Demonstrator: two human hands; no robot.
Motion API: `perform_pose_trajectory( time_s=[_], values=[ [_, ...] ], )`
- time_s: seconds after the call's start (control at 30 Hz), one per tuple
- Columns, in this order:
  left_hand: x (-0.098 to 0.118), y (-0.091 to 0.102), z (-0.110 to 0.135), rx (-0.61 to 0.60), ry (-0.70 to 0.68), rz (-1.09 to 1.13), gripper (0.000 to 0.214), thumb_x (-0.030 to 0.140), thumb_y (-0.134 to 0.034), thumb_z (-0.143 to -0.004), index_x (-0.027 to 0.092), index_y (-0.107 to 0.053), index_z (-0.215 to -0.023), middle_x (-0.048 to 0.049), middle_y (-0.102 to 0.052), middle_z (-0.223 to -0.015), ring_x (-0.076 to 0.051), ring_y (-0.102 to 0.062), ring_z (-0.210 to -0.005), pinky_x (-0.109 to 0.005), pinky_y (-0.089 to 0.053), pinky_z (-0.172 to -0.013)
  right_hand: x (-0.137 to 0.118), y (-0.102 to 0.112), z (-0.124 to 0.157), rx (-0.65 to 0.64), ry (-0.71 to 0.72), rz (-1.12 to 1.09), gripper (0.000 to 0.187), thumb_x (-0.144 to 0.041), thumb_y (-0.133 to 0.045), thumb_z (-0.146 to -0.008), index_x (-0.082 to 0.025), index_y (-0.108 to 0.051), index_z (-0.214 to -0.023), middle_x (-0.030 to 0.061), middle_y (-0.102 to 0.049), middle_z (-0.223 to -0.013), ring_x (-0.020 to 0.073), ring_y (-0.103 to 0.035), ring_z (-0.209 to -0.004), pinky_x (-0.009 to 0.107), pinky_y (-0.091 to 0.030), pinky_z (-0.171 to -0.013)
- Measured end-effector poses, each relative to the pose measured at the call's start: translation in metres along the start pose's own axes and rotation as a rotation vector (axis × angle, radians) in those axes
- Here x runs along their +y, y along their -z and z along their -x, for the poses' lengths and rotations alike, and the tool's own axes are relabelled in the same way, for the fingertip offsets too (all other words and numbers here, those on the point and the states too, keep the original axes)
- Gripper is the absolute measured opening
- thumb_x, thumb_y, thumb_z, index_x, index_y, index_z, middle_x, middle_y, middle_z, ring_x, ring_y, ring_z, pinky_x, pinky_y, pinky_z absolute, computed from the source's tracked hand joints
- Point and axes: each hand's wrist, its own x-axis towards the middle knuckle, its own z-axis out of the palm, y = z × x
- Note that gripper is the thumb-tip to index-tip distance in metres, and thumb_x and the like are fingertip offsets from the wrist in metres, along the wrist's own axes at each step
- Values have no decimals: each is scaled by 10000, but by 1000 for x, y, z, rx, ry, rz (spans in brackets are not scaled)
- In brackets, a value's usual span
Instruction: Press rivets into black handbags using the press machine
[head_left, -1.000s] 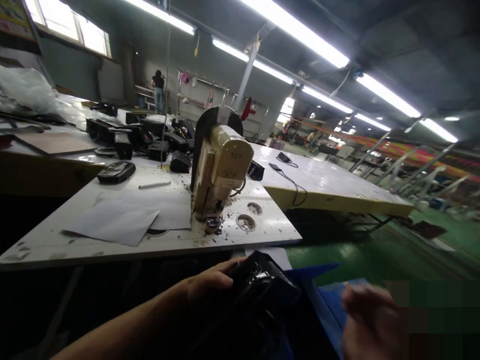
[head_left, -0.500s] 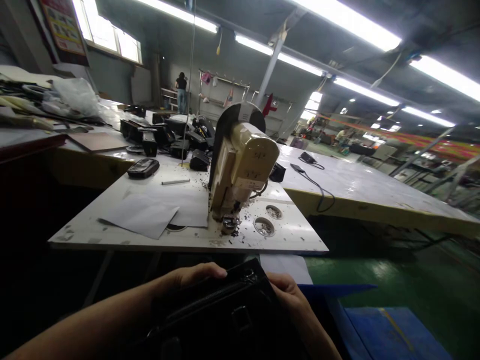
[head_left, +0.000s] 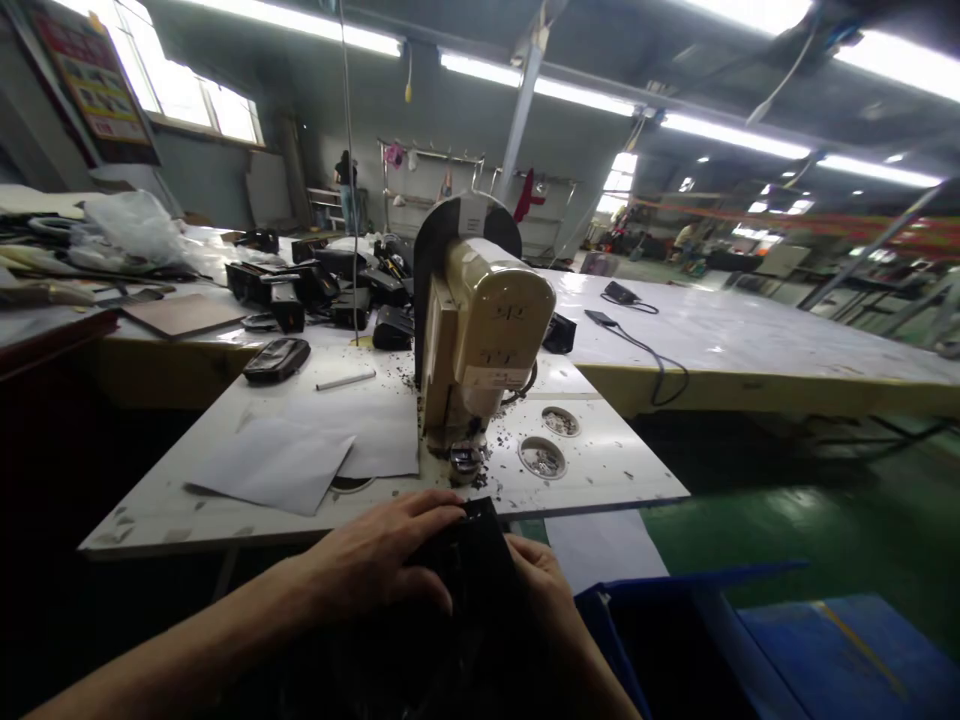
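Black bag (head_left: pixel 484 590) sits in our two hands, just in front of the front edge of the white tabletop (head_left: pixel 619 475), its upper end below the machine; the lower part is lost in shadow, so we cannot tell what bears it. Our left hand (head_left: pixel 379 550) lies over its left side, fingers close together across the upper edge and thumb pressed lower on the near face; our right hand (head_left: pixel 541 575) is at the right side, its fingertips hidden, so we cannot tell whether they pinch.

Beyond the front edge stands the cream machine (head_left: pixel 502 320), dark crumbs about its foot; to its right, towards the front right corner, two round cups (head_left: pixel 543 458) hold small bits; to its left, overlapping paper sheets (head_left: pixel 274 465) lie near the front edge, with a white stick (head_left: pixel 345 381) behind them and a dark case (head_left: pixel 277 360) near the back left corner; below the front right corner, a blue bin (head_left: pixel 739 650) stands beside our right arm.
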Motion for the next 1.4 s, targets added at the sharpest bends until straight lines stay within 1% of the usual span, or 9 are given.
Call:
perform_pose_trajectory(
  time_s=[0.13,0.23,0.3,0.47,0.63,0.77,0.87,1.1,1.4],
  values=[
    [-21,5,-4,-24,-29,-4,704,565,-761,-868,379,-521,-1503,-63,-493,-1578,-345,-518,-1398,-477,-441,-1168,2,-10,-8,-23,-20,-63,475,-605,-782,-850,-137,-699,-834,-16,-519,-701,105,-388,-618,224,-309,-556],
    [-27,18,-16,-70,-36,-36,671,570,-746,-880,364,-544,-1487,-66,-521,-1558,-349,-520,-1398,-481,-432,-1177,2,-14,-11,8,-43,-95,484,-603,-798,-836,-169,-775,-1049,54,-693,-1014,200,-580,-918,266,-472,-795],
    [-29,28,-26,-125,-26,-34,640,567,-726,-899,357,-552,-1478,-60,-532,-1551,-335,-546,-1377,-460,-449,-1165,4,-14,-15,8,-84,-101,530,-610,-785,-846,-189,-765,-1167,68,-702,-1141,237,-584,-1050,291,-476,-885],
    [-32,44,-46,-159,8,-41,593,522,-700,-933,344,-546,-1478,-60,-553,-1522,-326,-574,-1342,-465,-466,-1155,10,-11,-38,24,-80,-122,499,-604,-797,-830,-120,-758,-943,22,-623,-798,129,-467,-681,232,-340,-593],
    [-29,45,-60,-109,67,-115,906,628,-813,-769,299,-447,-1530,-116,-467,-1546,-378,-487,-1387,-528,-440,-1175,11,-7,-69,64,-50,-229,537,-628,-828,-777,-111,-681,-777,-33,-467,-627,80,-317,-562,229,-234,-525],
    [-31,35,-73,-43,220,-187,1042,698,-850,-676,320,-392,-1533,-116,-469,-1490,-399,-490,-1340,-581,-475,-1117,6,-10,-84,64,-87,-266,555,-650,-825,-759,-130,-635,-732,-40,-454,-606,79,-318,-545,228,-237,-515],
    [-38,32,-81,-44,261,-186,970,657,-821,-745,372,-363,-1551,-85,-484,-1456,-381,-497,-1325,-578,-478,-1108,5,-10,-90,53,-120,-241,589,-697,-776,-775,-141,-590,-711,-37,-449,-611,79,-325,-540,231,-228,-506],
    [-57,42,-103,-45,315,-11,486,613,-623,-948,344,-619,-1353,-37,-587,-1380,-298,-587,-1250,-479,-471,-1108,13,-6,-97,53,-150,-241,600,-722,-691,-843,-150,-559,-717,-38,-423,-598,71,-303,-503,242,-183,-483],
    [-77,46,-119,20,498,62,593,626,-794,-780,317,-691,-1275,-65,-675,-1306,-372,-594,-1245,-528,-481,-1064,13,-3,-103,36,-160,-316,633,-730,-712,-827,-105,-638,-765,-9,-480,-619,75,-354,-508,233,-223,-490]
  ],
)
